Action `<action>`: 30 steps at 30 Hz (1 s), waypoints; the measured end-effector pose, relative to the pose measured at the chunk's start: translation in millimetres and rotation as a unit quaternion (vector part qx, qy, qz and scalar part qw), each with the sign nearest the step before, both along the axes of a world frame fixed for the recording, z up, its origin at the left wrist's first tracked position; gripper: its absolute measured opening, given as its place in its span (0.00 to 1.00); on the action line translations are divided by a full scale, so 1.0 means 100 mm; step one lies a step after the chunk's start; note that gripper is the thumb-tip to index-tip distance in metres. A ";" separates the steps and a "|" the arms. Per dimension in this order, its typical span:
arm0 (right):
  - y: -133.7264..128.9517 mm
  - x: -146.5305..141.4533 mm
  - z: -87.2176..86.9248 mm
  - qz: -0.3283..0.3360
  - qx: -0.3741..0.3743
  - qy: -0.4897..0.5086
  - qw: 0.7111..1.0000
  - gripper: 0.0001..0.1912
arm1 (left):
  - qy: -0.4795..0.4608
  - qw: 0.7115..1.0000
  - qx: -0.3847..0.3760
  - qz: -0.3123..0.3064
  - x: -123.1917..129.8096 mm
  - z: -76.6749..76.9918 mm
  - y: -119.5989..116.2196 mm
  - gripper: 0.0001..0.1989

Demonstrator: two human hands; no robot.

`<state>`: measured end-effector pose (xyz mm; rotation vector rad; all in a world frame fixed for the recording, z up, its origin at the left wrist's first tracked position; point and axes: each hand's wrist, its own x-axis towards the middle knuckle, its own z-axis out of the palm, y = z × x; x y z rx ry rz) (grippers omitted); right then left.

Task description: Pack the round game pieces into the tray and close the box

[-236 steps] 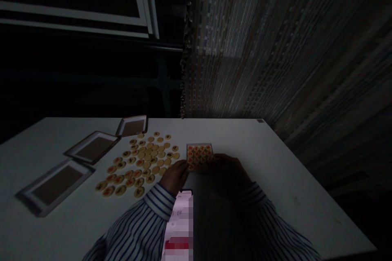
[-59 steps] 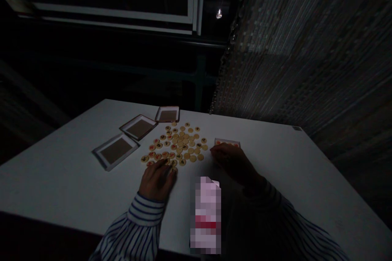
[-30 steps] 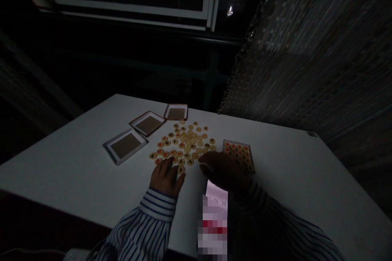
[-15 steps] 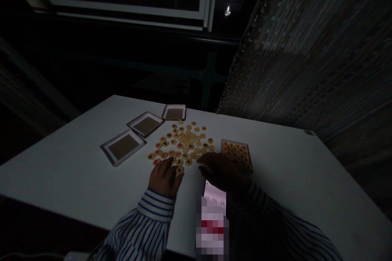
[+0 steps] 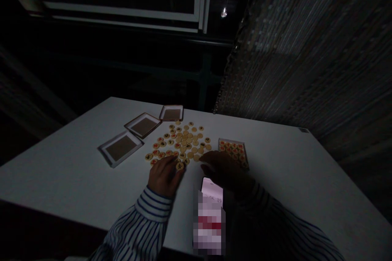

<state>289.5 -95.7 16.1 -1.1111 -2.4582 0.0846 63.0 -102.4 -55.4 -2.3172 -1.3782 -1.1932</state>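
Observation:
Many round wooden Chinese chess pieces (image 5: 184, 143) lie in a loose heap on the white table, some with red or black characters, others showing plain faces. At the near edge of the heap, my left hand (image 5: 163, 174) has its thumb and fingers closed round a black-lettered Chinese chess piece (image 5: 179, 166). My right hand (image 5: 222, 169) hovers palm down at the heap's right edge, its thumb apart from its fingers and nothing visible between them. Just behind it stands a shallow box (image 5: 234, 151) filled with rows of red-lettered pieces, partly hidden by that hand.
Three shallow box parts, a near one (image 5: 104, 155), a middle one (image 5: 134, 129) and a far one (image 5: 171, 119), lie left of and behind the heap. A lit phone (image 5: 211, 191) showing a timer lies below my right hand. A bead curtain (image 5: 275, 69) hangs behind the table's right side.
The view has shifted slightly, so the table things sit a little further left. Both hands stay at nearly the same places by the heap. The phone's timer has advanced.

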 end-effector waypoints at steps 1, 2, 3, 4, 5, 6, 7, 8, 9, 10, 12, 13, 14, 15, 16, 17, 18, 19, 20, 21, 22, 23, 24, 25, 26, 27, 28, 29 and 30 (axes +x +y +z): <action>0.01 0.02 0.00 -0.003 0.001 0.004 1.000 0.12 | 0.002 1.000 -0.008 -0.008 0.01 0.02 0.00 0.13; 0.02 0.04 -0.01 -0.005 0.001 0.007 1.000 0.12 | -0.002 1.000 -0.013 -0.012 0.02 0.03 0.01 0.13; 0.03 0.06 -0.02 -0.004 0.001 0.009 1.000 0.12 | -0.009 1.000 -0.015 -0.011 0.03 0.05 0.01 0.12; 0.04 0.09 -0.02 -0.003 0.004 0.011 1.000 0.12 | -0.018 1.000 -0.017 -0.007 0.05 0.05 0.02 0.12; 0.05 0.11 -0.03 -0.004 0.009 0.012 1.000 0.12 | -0.022 1.000 -0.020 -0.004 0.06 0.06 0.02 0.12; 0.06 0.13 -0.04 -0.006 0.016 0.012 1.000 0.12 | -0.025 0.999 -0.022 -0.002 0.08 0.07 0.03 0.12; 0.07 0.15 -0.04 -0.011 0.021 0.012 1.000 0.12 | -0.023 0.999 -0.026 -0.006 0.10 0.07 0.04 0.12; 0.08 0.17 -0.04 -0.017 0.025 0.011 0.999 0.12 | -0.020 0.999 -0.029 -0.011 0.12 0.08 0.05 0.13; 0.08 0.19 -0.04 -0.023 0.025 0.010 0.999 0.12 | -0.021 0.999 -0.028 -0.014 0.14 0.09 0.05 0.13; 0.08 0.21 -0.04 -0.029 0.022 0.011 0.999 0.12 | -0.027 0.999 -0.025 -0.015 0.16 0.10 0.06 0.13; 0.08 0.24 -0.01 -0.042 0.013 0.017 0.999 0.12 | -0.046 0.999 -0.014 -0.011 0.21 0.14 0.07 0.13; 0.07 0.26 0.01 -0.048 0.009 0.022 0.999 0.11 | -0.050 0.999 -0.011 -0.013 0.23 0.16 0.08 0.13; 0.07 0.28 0.02 -0.052 0.004 0.028 0.998 0.11 | -0.048 0.999 -0.010 -0.020 0.26 0.17 0.08 0.13; 0.06 0.29 0.03 -0.056 -0.001 0.036 0.998 0.11 | -0.043 0.999 -0.011 -0.028 0.28 0.19 0.08 0.13; 0.05 0.31 0.04 -0.059 -0.007 0.044 0.997 0.11 | -0.039 0.999 -0.013 -0.033 0.30 0.21 0.09 0.13; 0.04 0.33 0.05 -0.062 -0.012 0.052 0.997 0.11 | -0.039 0.998 -0.014 -0.036 0.33 0.22 0.09 0.13; 0.04 0.35 0.05 -0.069 -0.016 0.063 0.995 0.10 | -0.044 0.998 -0.016 -0.036 0.36 0.23 0.09 0.13; 0.03 0.38 0.05 -0.078 -0.018 0.074 0.994 0.10 | -0.051 0.998 -0.018 -0.037 0.38 0.25 0.09 0.12; 0.02 0.40 0.06 -0.086 -0.017 0.085 0.993 0.10 | -0.060 0.997 -0.021 -0.036 0.41 0.26 0.09 0.12; 0.02 0.42 0.06 -0.094 -0.016 0.093 0.991 0.09 | -0.066 0.997 -0.024 -0.036 0.43 0.27 0.09 0.12; 0.01 0.44 0.06 -0.098 -0.016 0.100 0.990 0.09 | -0.067 0.997 -0.029 -0.040 0.46 0.28 0.10 0.12; 0.00 0.46 0.07 -0.100 -0.018 0.106 0.989 0.09 | -0.064 0.996 -0.035 -0.045 0.48 0.29 0.10 0.12; -0.01 0.48 0.08 -0.101 -0.022 0.108 0.989 0.09 | -0.057 0.996 -0.042 -0.052 0.50 0.31 0.10 0.12; -0.02 0.50 0.09 -0.101 -0.029 0.108 0.989 0.09 | -0.049 0.996 -0.048 -0.059 0.51 0.32 0.10 0.12; -0.03 0.52 0.09 -0.103 -0.037 0.108 0.988 0.09 | -0.041 0.996 -0.051 -0.067 0.53 0.33 0.11 0.12; -0.04 0.54 0.10 -0.106 -0.044 0.111 0.987 0.09 | -0.036 0.995 -0.051 -0.073 0.55 0.34 0.11 0.12; -0.06 0.56 0.10 -0.112 -0.050 0.116 0.986 0.09 | -0.034 0.995 -0.049 -0.074 0.57 0.34 0.11 0.13; -0.06 0.58 0.09 -0.119 -0.055 0.123 0.984 0.09 | -0.037 0.996 -0.046 -0.071 0.58 0.35 0.12 0.13; -0.07 0.60 0.08 -0.126 -0.058 0.131 0.982 0.09 | -0.044 0.996 -0.046 -0.067 0.60 0.36 0.12 0.12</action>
